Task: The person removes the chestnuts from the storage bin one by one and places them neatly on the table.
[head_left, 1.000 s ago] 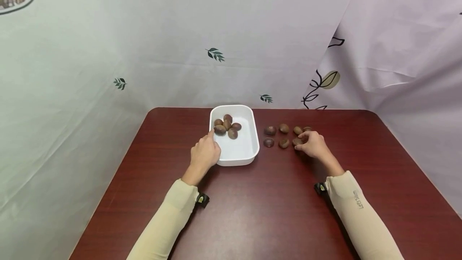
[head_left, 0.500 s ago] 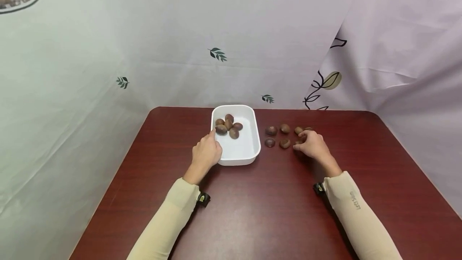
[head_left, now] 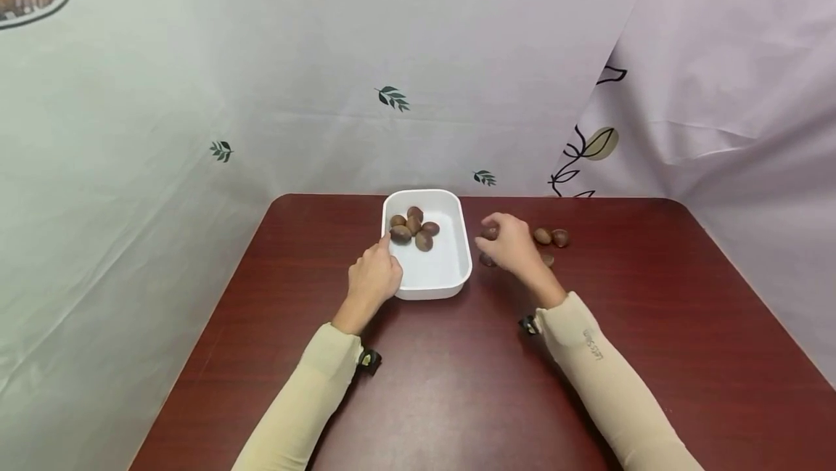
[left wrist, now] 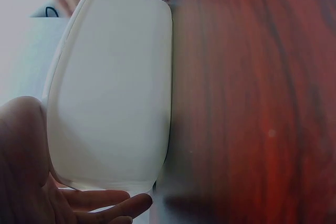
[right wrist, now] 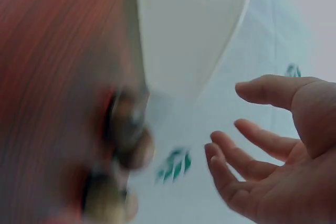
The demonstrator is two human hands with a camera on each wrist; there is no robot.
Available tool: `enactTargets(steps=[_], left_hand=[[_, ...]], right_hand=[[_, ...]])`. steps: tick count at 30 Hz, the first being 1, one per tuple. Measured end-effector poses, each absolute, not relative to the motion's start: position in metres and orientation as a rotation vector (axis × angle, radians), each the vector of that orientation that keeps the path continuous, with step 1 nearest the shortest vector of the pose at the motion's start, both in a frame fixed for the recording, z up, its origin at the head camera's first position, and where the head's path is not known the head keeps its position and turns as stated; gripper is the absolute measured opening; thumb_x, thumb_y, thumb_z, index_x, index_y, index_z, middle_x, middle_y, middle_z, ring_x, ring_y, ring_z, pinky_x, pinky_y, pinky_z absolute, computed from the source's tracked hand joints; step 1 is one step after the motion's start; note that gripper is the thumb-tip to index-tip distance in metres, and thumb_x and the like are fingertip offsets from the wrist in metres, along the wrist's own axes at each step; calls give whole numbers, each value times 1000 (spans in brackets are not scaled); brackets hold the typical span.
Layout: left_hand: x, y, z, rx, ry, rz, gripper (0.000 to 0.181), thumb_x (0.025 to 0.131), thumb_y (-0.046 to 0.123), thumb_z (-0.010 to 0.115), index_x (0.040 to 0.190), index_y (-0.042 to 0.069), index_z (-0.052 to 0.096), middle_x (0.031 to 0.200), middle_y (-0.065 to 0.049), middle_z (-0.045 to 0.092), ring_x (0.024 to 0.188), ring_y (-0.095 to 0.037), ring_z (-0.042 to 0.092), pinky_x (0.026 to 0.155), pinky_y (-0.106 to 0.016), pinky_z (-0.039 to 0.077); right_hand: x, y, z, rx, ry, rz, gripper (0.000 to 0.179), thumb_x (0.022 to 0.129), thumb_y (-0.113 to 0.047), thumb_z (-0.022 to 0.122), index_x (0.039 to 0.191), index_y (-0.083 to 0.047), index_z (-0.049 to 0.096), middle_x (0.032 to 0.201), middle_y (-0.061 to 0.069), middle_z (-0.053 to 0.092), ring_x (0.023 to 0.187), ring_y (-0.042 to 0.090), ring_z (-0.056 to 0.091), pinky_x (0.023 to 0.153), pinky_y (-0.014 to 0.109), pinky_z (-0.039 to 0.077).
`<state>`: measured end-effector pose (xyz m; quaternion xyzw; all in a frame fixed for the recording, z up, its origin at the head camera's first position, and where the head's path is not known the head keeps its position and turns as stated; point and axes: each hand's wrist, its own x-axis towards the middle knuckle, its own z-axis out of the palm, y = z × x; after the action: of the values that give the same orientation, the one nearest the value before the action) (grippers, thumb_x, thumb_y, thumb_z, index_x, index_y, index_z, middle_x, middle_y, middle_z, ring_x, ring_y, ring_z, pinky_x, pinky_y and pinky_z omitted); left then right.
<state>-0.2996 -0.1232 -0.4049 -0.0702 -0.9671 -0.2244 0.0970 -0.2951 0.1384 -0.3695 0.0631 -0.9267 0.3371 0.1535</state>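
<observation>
In the head view my left hand [head_left: 374, 279] grips the near left corner of a white rectangular container [head_left: 431, 275], its index finger along the left rim. Thumb and fingers lie around that corner in the left wrist view. Several brown chestnuts [head_left: 424, 241] are gathered in the container's far left part. My right hand [head_left: 519, 247] is over the left end of two rows of chestnuts on the table, thumb and fingers spread around one chestnut [head_left: 490, 232]. The right wrist view shows nothing between its fingers [right wrist: 262, 88]. Another chestnut [head_left: 487, 259] is partly covered by the hand.
Right of my right hand lie two chestnuts [head_left: 542, 236] in the far row, and one [head_left: 547, 260] half hidden by my wrist. The dark red wooden table [head_left: 431, 384] meets a white cloth backdrop [head_left: 313, 123] with leaf prints along its far edge.
My right hand has moved left, from the right end of the chestnut rows to the left end beside the container. The left hand and the container stay in place.
</observation>
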Motion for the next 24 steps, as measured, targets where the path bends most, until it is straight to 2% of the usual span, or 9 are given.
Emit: enactTargets(steps=[4, 10, 13, 19, 24], left_hand=[[-299, -123, -405, -201, -2860, -666, 56, 92, 17, 41, 146, 9, 48, 125, -15, 65, 98, -41, 67, 73, -57, 51], [-299, -120, -406, -207, -2859, -677, 56, 92, 17, 40, 146, 9, 49, 123, -16, 66, 95, -41, 67, 72, -57, 51], [-299, -119, -406, -203, -2870, -671, 55, 92, 17, 41, 146, 9, 48, 124, -15, 66, 95, -41, 67, 72, -57, 51], [-298, -120, -405, -196, -2862, -662, 55, 92, 17, 42, 146, 9, 49, 123, -15, 66, 96, -41, 67, 73, -57, 51], [-299, -122, -405, -202, -2845, -663, 55, 91, 17, 42, 145, 8, 50, 121, -16, 67, 96, -41, 67, 71, -57, 52]], right_hand=[[-305, 103, -372, 239, -2619, 983, 32, 82, -13, 73, 111, 2, 69, 102, 19, 66, 90, 32, 62, 81, 43, 49], [-317, 70, -381, 273, -2624, 1083, 32, 82, -11, 73, 109, 3, 69, 111, 19, 68, 100, 35, 64, 86, 42, 51], [-322, 59, -385, 292, -2642, 1141, 29, 81, -11, 73, 106, 3, 70, 105, 18, 71, 96, 32, 65, 86, 42, 50], [-331, 40, -390, 277, -2750, 1093, 34, 81, -9, 72, 113, 4, 69, 109, 16, 71, 100, 27, 64, 89, 38, 49], [-339, 30, -392, 298, -2803, 1007, 43, 80, -8, 73, 119, 6, 66, 117, 20, 68, 109, 32, 63, 95, 40, 47]])
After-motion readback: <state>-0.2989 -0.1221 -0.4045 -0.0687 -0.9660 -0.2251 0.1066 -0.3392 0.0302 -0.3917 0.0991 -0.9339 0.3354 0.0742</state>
